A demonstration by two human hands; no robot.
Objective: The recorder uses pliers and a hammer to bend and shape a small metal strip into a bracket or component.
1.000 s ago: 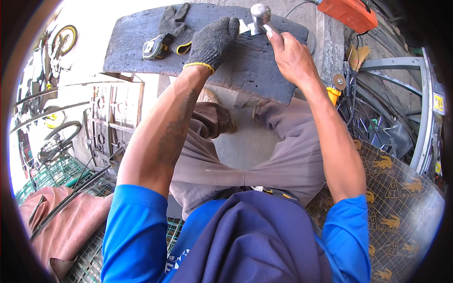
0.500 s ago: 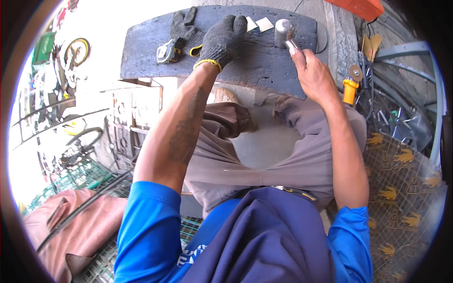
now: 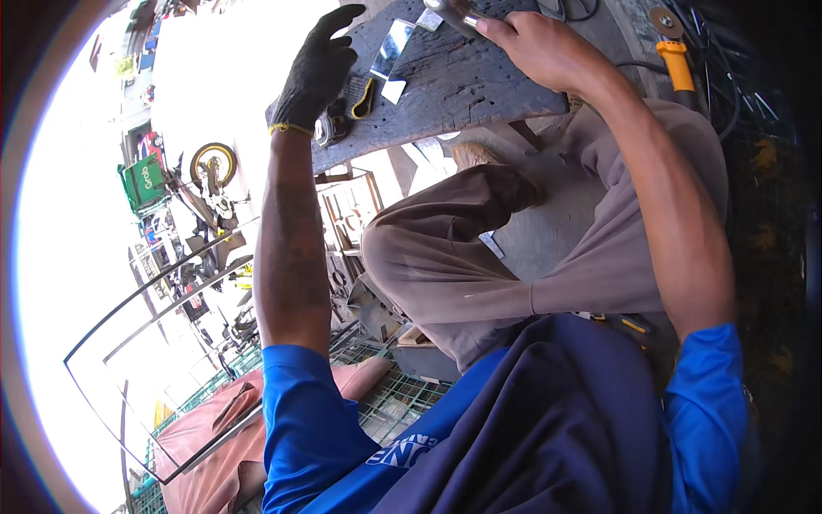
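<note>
My left hand [image 3: 318,73], in a dark knit glove with a yellow cuff edge, is raised over the left end of a dark, worn wooden board [image 3: 479,81]. Its fingers are apart and hold nothing. Bare, my right hand [image 3: 548,51] is closed round the handle of a hammer [image 3: 452,12] with a rounded metal head, partly cut off at the upper edge. Between the hands lie a shiny metal strip [image 3: 393,49] and a small pale plate [image 3: 394,92]; another small plate [image 3: 430,20] is beside the hammer head. A tape measure [image 3: 330,128] and a second glove [image 3: 360,96] sit by my left wrist.
A yellow angle grinder [image 3: 676,64] with a disc stands beyond my right forearm. My bent knees are below the board. At left are a green wire mesh [image 3: 398,403], a pinkish cloth [image 3: 218,437], thin dark metal rods and a parked motorbike [image 3: 212,171].
The view has tilted and shifted. My left hand has moved left, away from the plates, and its fingers have spread. A shiny strip now shows. The hammer stays in my right hand.
</note>
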